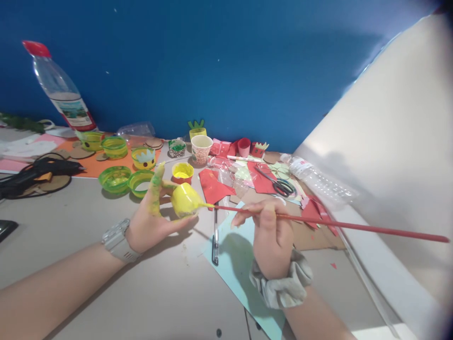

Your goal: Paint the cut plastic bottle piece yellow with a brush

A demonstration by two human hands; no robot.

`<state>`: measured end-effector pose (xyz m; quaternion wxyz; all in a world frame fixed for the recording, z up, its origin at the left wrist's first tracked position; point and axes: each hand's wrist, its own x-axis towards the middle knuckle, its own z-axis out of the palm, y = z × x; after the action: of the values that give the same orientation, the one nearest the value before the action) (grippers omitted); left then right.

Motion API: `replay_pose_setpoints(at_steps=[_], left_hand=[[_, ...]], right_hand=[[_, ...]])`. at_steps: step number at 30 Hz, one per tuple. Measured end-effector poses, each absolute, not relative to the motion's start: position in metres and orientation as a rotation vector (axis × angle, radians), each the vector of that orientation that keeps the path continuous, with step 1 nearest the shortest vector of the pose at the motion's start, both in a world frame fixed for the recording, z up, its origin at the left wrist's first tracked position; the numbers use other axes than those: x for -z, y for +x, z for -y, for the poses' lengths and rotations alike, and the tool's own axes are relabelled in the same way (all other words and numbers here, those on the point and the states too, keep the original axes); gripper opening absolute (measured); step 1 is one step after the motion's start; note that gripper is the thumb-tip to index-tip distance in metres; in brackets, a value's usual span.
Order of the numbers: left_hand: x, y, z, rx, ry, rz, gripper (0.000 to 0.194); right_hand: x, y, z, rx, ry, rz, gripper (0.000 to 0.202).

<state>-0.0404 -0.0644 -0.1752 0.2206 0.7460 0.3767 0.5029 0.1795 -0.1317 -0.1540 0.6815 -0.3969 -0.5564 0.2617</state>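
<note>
"Smooth blue wall (226, 56) at twelve o'clock! Holding what?"

"Left hand (148, 226) pinches a shiny round yellow cup (184, 199), eight o'clock; right hand (272, 238) grips a long thin red paintbrush (354, 227), touching it."

Between the forearms, the near table (152, 297) offers open room. Beyond the left hand (152, 221), green bowls (113, 189) and the paint cup (182, 180) block the way back, and the blue wall (230, 61) closes the rear. Rightward, the brush (354, 227) bars passage above the table; the pen (216, 241) lies low between the hands.
</note>
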Motion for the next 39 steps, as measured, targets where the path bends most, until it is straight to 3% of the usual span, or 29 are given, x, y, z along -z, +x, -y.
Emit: replay_pose_setpoints(at_steps=[23, 32, 39], left_hand=[[0.181, -0.050, 0.064, -1.342, 1.977, -0.982, 0.111], [0.187, -0.056, 0.061, -1.396, 1.966, -0.967, 0.111], [0.183, -0.052, 0.060, -1.374, 2.005, -0.948, 0.112]], right_hand=[[0.144, 0.210, 0.099, -0.779, -0.843, 0.977, 0.034], [0.150, 0.181, 0.103, -1.088, -0.806, 1.071, 0.034], [0.157, 0.178, 0.096, -0.998, -0.836, 1.069, 0.033]])
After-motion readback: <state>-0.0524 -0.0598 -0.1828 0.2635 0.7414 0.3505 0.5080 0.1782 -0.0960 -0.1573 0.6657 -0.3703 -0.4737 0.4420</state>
